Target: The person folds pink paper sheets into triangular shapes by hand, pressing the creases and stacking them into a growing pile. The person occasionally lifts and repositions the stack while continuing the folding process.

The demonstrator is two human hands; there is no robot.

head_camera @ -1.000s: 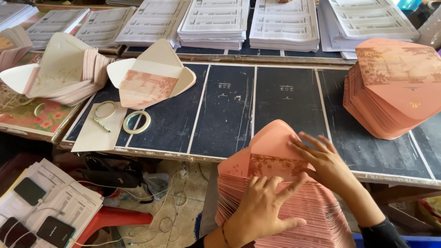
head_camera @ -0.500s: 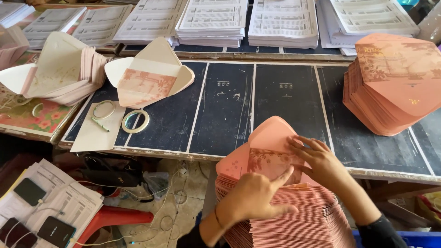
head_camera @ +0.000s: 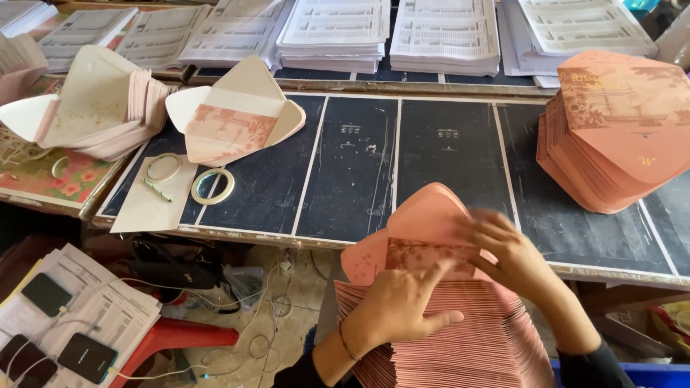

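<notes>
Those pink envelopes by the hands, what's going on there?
A person is working the top envelope of a fanned pink stack at the near edge of the dark table. The left hand presses on its patterned middle, and the right hand is on its right flap. The flaps are spread open. A taller pile of pink envelopes sits at the right; an unfolded cream envelope and tape rolls lie at the left.

Support surface: dark tabletop (head_camera: 431,165), split by pale lines into panels. On it:
- 1 unfolded envelope (head_camera: 233,122), cream and pink, far left
- tape ring (head_camera: 213,186) just beside a pale paper sheet (head_camera: 147,205) at the near-left edge
- tall stack of pink envelopes (head_camera: 618,129), right side
- stacks of printed sheets (head_camera: 445,32) along the far edge
</notes>
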